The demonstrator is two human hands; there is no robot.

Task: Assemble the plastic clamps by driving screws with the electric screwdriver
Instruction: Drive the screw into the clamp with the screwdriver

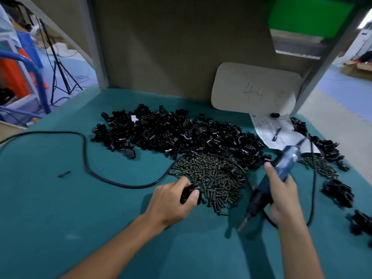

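A black clamp [190, 195] is being held closed-fingered in the left hand [171, 204] beside the screw pile [211, 178]; the screwdriver [267, 190] is being gripped by the right hand [281, 196], its bit best kept upright over the screw.

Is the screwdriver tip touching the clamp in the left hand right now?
No, the electric screwdriver in the right hand points down at the green table, apart from the clamp in the left hand.
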